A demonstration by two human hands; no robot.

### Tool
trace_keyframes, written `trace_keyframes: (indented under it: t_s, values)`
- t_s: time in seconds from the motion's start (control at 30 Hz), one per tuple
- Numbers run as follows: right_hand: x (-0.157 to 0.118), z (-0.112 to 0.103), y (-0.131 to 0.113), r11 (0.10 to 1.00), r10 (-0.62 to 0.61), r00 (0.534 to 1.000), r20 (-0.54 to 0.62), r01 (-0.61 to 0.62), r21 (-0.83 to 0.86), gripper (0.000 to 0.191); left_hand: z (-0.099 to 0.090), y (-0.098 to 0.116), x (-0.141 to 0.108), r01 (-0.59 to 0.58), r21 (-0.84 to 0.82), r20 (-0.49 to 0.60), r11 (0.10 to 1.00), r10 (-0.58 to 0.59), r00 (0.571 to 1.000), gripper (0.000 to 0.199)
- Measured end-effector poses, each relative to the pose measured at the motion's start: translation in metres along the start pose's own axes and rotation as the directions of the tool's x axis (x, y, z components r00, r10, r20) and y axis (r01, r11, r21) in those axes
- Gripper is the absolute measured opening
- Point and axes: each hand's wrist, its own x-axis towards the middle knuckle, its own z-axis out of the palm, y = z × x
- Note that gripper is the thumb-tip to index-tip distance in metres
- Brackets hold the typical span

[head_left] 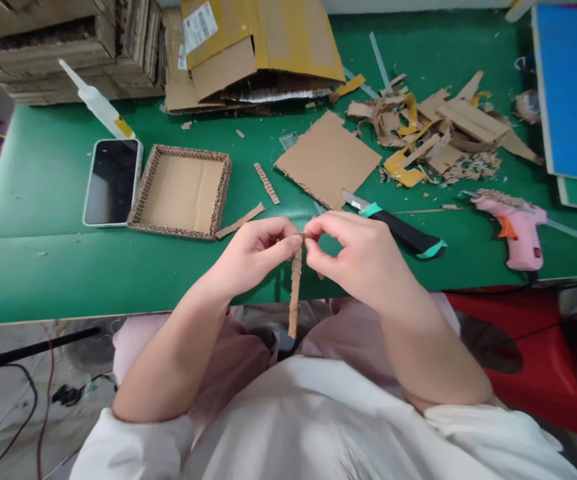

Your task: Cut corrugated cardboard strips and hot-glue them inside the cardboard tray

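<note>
A narrow cardboard strip [295,293] hangs down past the table's front edge, its upper end pinched between both hands. My left hand [263,250] is closed on it with thumb and fingertips. Opposite, my right hand [351,250] pinches the same end, its fingertips nearly touching the left ones. Left of the hands lies a shallow square cardboard tray [181,190] with corrugated walls. Two small strips, one corrugated [266,183] and one plain [241,221], lie beside it. A black and teal utility knife [403,230] rests just beyond my right hand, its blade by a cardboard sheet [328,160].
A phone [112,181] and a white bottle [97,103] lie at the left. Stacked cardboard [78,60] and a yellow-taped box [278,40] stand behind. Scraps [438,130], a pink glue gun [513,227] and a blue board [576,93] are at the right.
</note>
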Motion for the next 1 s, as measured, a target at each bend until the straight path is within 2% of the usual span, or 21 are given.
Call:
trace_keyframes:
  t_s: [0.1, 0.27, 0.43, 0.57, 0.73, 0.8, 0.83, 0.9, 1.0]
  values:
    - [-0.001, -0.004, 0.002, 0.998, -0.016, 1.0, 0.003, 0.016, 0.06, 0.008, 0.0, 0.002, 0.0, -0.009, 0.027, -0.018, 1.0, 0.009, 1.0, 0.026]
    - [0.0, -0.004, 0.005, 0.991, 0.032, 0.998, -0.059, -0.024, 0.129, 0.006, 0.0, 0.006, -0.001, -0.038, 0.095, -0.038, 0.995, 0.042, 0.998, 0.023]
    - [0.001, 0.001, 0.004, 0.995, 0.019, 0.997, -0.071, -0.012, 0.103, 0.006, 0.002, 0.008, -0.002, -0.093, 0.243, -0.07, 0.966, 0.113, 0.991, 0.018]
    - [0.001, 0.005, -0.001, 0.999, -0.001, 0.996, -0.087, 0.005, 0.042, 0.008, 0.004, 0.008, -0.002, -0.093, 0.322, -0.106, 0.942, 0.134, 0.985, 0.019]
    - [0.0, 0.007, 0.0, 0.996, -0.057, 0.991, -0.122, 0.047, -0.081, 0.01, 0.001, 0.009, -0.004, -0.086, 0.256, -0.057, 0.963, 0.104, 0.993, 0.019]
    - [0.0, 0.004, 0.007, 0.998, -0.012, 0.987, -0.163, 0.003, -0.057, 0.01, -0.006, 0.01, -0.005, -0.083, 0.171, -0.07, 0.982, 0.097, 0.993, 0.02]
    - [0.001, 0.002, 0.012, 0.999, 0.043, 0.982, -0.186, -0.043, 0.005, 0.009, -0.01, 0.01, -0.006, -0.087, 0.123, -0.111, 0.989, 0.101, 0.989, 0.02]
    - [0.003, -0.001, 0.022, 0.965, 0.189, 0.96, -0.206, -0.143, 0.22, 0.005, -0.018, 0.009, -0.005, -0.098, 0.039, -0.268, 0.994, 0.105, 0.958, 0.021]
    - [0.007, -0.004, 0.034, 0.809, 0.365, 0.912, -0.186, -0.213, 0.547, 0.003, -0.025, 0.004, 0.001, -0.095, -0.062, -0.526, 0.994, 0.048, 0.849, 0.019]
